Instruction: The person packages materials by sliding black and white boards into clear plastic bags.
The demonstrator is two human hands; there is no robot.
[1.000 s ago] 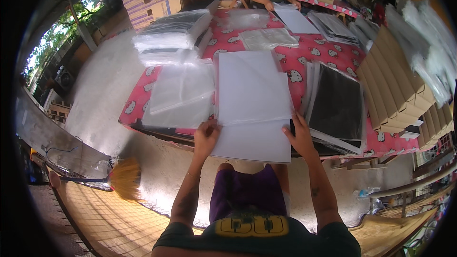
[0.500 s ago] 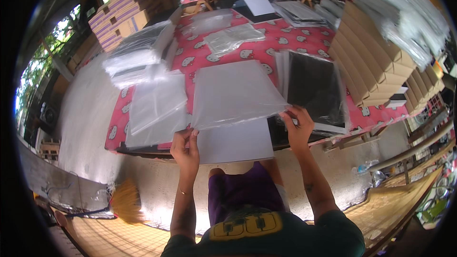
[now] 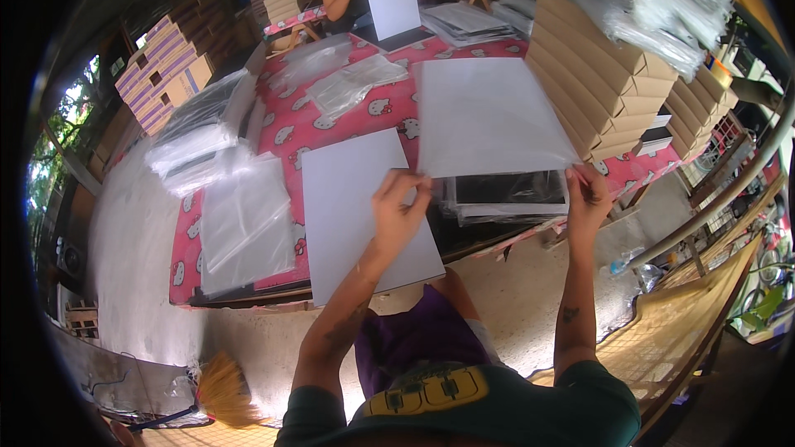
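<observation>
**Fingers pinch a clear sleeve held over the dark stack**

Fingers of both hands are closed on the near edge of a translucent plastic sleeve (image 3: 489, 116), the left hand (image 3: 399, 213) at one corner, the right hand (image 3: 586, 197) at the other. The sleeve is held raised above a stack of dark panels (image 3: 509, 190) by the table's near edge. A white board (image 3: 364, 211) lies flat beside it, under the left hand. The step in hand appears to be opening the sleeve; next, its mouth must be parted. Whether anything is inside cannot be told; the table (image 3: 286, 128) is largely covered.
</observation>
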